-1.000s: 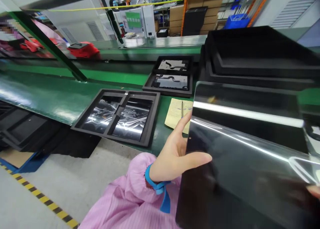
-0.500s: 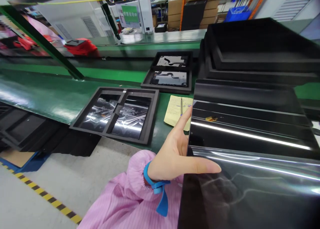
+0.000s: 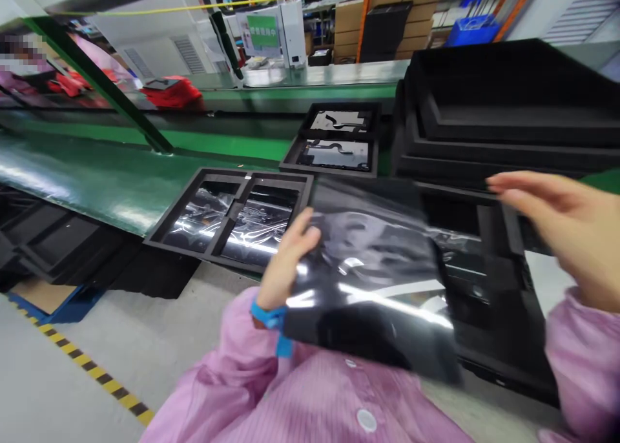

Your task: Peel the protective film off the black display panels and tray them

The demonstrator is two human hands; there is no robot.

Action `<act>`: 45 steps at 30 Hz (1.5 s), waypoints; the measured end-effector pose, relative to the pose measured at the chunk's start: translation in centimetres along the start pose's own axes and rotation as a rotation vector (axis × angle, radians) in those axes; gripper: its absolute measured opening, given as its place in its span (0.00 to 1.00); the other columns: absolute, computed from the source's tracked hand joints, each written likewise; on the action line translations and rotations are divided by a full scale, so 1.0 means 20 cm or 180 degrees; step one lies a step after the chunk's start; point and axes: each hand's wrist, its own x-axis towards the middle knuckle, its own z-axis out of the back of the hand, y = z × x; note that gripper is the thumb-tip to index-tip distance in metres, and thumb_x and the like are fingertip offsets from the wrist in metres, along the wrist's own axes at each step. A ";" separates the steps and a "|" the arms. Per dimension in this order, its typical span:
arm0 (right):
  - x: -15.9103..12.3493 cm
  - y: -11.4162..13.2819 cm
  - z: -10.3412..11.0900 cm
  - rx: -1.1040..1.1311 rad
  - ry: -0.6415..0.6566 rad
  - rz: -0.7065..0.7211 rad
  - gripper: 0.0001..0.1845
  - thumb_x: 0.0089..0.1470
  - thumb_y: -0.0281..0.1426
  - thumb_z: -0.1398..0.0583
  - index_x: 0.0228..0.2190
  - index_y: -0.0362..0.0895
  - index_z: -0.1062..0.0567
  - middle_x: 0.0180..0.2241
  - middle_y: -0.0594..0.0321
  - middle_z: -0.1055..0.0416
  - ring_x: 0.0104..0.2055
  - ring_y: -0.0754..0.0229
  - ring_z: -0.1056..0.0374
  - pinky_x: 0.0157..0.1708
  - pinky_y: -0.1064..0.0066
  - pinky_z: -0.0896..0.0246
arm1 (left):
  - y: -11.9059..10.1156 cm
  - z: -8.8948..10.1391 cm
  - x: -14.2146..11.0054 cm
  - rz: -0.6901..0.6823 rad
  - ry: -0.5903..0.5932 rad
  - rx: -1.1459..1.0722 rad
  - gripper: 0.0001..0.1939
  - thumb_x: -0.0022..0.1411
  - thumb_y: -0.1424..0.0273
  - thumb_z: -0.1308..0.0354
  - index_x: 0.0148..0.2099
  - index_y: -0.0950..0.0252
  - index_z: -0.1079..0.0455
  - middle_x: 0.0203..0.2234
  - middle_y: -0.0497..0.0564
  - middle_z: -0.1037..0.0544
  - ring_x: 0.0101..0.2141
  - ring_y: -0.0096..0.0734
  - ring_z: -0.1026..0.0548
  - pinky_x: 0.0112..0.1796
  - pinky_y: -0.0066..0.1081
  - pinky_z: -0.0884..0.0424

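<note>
My left hand (image 3: pixel 287 262) grips the left edge of a glossy black screen panel (image 3: pixel 372 256), thumb on top and the other fingers partly hidden. Clear, wrinkled film covers the panel, which is tilted in front of my body. To the right, my right hand (image 3: pixel 571 226) is raised off the panel with its fingers stretched out and nothing visible in them. Below it lies a black foam tray (image 3: pixel 514 226) with a film-covered panel (image 3: pixel 462 262) in one compartment, partly behind the held panel.
Left of the held panel, a foam tray (image 3: pixel 310 188) carries two film-covered panels. Behind it, another tray (image 3: pixel 375 162) holds two panels with ribbon cables. Black foam trays (image 3: pixel 484 149) are stacked at the back right. A green post (image 3: pixel 99 84) slants over the bench.
The held panel has moved left and away from my face, now over the yellow note and pen. My right hand has come into view, along with the tray on the right.
</note>
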 end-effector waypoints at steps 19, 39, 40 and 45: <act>-0.04 -0.02 -0.33 -0.0596 0.1270 0.2233 0.14 0.61 0.29 0.49 0.38 0.42 0.24 0.41 0.59 0.27 0.44 0.55 0.35 0.41 0.62 0.42 | 0.14 0.15 0.37 0.0181 -0.0280 0.6734 0.38 0.57 0.89 0.65 0.69 0.72 0.64 0.42 0.78 0.25 0.41 0.52 0.21 0.32 0.41 0.25; -0.16 0.11 -0.40 0.0576 0.1950 0.3292 0.13 0.61 0.32 0.50 0.26 0.41 0.33 0.28 0.58 0.36 0.36 0.58 0.42 0.42 0.62 0.42 | 0.31 0.27 0.31 -0.0011 0.0070 0.5127 0.29 0.69 0.65 0.60 0.67 0.74 0.55 0.60 0.79 0.42 0.61 0.62 0.42 0.50 0.60 0.38; -0.15 0.14 -0.39 0.0649 0.1890 0.3357 0.15 0.60 0.32 0.50 0.23 0.42 0.35 0.26 0.59 0.37 0.34 0.59 0.42 0.39 0.64 0.41 | 0.31 0.26 0.28 -0.0100 0.0110 0.5035 0.29 0.69 0.65 0.61 0.67 0.75 0.55 0.60 0.80 0.43 0.62 0.62 0.45 0.52 0.60 0.40; 0.04 0.23 -0.17 0.0987 0.0812 0.2948 0.26 0.64 0.40 0.56 0.16 0.43 0.42 0.15 0.63 0.45 0.20 0.65 0.47 0.22 0.69 0.50 | 0.36 0.00 0.14 -0.1083 0.1095 0.4194 0.37 0.64 0.52 0.53 0.68 0.63 0.57 0.67 0.66 0.54 0.67 0.45 0.59 0.62 0.51 0.53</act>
